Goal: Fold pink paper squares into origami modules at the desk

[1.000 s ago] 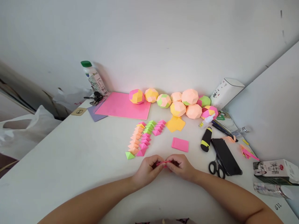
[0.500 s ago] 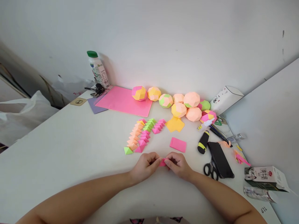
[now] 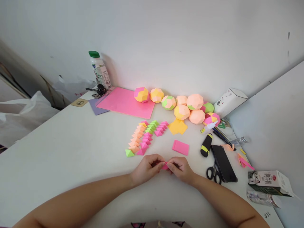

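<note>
Both hands meet low at the middle of the white table (image 3: 71, 148). My left hand (image 3: 146, 169) and my right hand (image 3: 181, 169) each pinch an end of a small folded pink paper piece (image 3: 165, 165), fingers curled around it. Just beyond the hands lie rows of small folded paper units (image 3: 144, 136) in orange, pink and green. A small pink paper pad (image 3: 180, 147) lies to the right of them, and a yellow sheet (image 3: 178, 126) lies behind it.
Several paper balls (image 3: 182, 106) line the wall, beside a large pink sheet (image 3: 125, 103), a bottle (image 3: 99, 69) and keys (image 3: 98, 91). At the right are a black-yellow marker (image 3: 206, 145), a phone (image 3: 223, 163), scissors (image 3: 213, 172), pens, a white box (image 3: 229, 98) and a carton (image 3: 268, 183).
The view swung right and down a second ago, then steadied. My hands keep working the pink piece between the fingertips, which now looks smaller and more tightly folded.
</note>
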The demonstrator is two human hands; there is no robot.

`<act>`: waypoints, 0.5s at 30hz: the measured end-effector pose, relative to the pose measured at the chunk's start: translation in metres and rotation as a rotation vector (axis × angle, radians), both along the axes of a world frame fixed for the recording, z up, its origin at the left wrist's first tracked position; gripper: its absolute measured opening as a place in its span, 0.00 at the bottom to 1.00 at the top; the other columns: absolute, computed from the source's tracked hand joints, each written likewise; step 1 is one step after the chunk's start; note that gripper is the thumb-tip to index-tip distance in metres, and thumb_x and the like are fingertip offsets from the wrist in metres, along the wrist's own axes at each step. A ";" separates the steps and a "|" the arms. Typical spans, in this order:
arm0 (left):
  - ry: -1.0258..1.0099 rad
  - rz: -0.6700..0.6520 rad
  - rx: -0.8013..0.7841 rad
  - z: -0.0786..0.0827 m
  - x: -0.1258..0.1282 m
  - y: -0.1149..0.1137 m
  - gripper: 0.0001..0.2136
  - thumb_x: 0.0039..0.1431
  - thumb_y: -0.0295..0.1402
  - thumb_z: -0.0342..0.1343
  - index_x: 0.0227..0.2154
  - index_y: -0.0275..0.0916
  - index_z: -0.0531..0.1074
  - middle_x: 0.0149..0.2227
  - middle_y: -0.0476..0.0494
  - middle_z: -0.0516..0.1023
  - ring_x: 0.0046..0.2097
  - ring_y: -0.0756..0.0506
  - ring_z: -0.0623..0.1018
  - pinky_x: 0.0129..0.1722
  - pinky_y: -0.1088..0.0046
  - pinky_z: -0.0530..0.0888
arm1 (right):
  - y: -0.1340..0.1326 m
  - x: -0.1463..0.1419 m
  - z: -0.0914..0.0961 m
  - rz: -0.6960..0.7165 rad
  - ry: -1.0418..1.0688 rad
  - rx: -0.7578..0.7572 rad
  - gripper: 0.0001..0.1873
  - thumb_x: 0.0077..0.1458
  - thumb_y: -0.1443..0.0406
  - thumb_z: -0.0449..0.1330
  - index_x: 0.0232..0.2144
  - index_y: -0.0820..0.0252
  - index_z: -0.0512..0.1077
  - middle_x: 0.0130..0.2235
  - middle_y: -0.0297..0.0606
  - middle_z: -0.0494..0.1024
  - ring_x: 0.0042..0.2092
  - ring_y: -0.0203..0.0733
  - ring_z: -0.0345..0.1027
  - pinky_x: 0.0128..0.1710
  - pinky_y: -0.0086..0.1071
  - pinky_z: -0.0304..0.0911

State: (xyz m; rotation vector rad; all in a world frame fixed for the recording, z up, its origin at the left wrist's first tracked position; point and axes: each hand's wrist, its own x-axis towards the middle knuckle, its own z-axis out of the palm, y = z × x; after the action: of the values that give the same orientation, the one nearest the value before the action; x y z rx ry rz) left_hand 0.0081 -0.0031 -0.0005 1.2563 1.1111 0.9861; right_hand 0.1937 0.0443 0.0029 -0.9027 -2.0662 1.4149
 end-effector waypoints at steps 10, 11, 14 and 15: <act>-0.024 0.146 -0.036 0.002 -0.001 -0.002 0.20 0.56 0.49 0.52 0.18 0.40 0.56 0.16 0.54 0.64 0.19 0.53 0.60 0.19 0.78 0.58 | -0.004 0.003 -0.001 -0.097 0.038 0.167 0.16 0.60 0.61 0.53 0.23 0.63 0.69 0.20 0.35 0.71 0.19 0.32 0.65 0.19 0.25 0.61; -0.041 0.169 -0.038 0.002 -0.002 -0.002 0.21 0.58 0.49 0.50 0.18 0.40 0.56 0.15 0.53 0.64 0.19 0.53 0.61 0.20 0.78 0.59 | -0.004 0.003 -0.001 -0.125 0.053 0.258 0.15 0.60 0.63 0.53 0.24 0.62 0.70 0.20 0.35 0.72 0.20 0.33 0.65 0.20 0.25 0.62; -0.011 0.073 0.023 0.003 -0.004 -0.001 0.24 0.61 0.49 0.44 0.16 0.38 0.62 0.17 0.49 0.67 0.21 0.51 0.65 0.23 0.75 0.63 | -0.002 0.003 0.000 -0.166 0.107 0.550 0.09 0.60 0.68 0.54 0.32 0.62 0.74 0.24 0.39 0.75 0.25 0.36 0.69 0.25 0.28 0.66; 0.013 0.002 0.061 0.004 -0.004 -0.001 0.25 0.62 0.49 0.43 0.17 0.37 0.65 0.18 0.47 0.68 0.23 0.50 0.67 0.25 0.75 0.65 | -0.001 0.003 0.000 -0.148 0.122 0.635 0.08 0.59 0.70 0.54 0.35 0.62 0.74 0.28 0.41 0.77 0.28 0.38 0.71 0.27 0.29 0.68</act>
State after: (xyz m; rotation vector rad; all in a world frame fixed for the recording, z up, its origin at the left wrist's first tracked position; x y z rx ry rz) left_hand 0.0042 -0.0045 0.0032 1.3129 1.0993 1.0215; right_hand 0.1970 0.0428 0.0027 -0.6581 -2.1037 0.6440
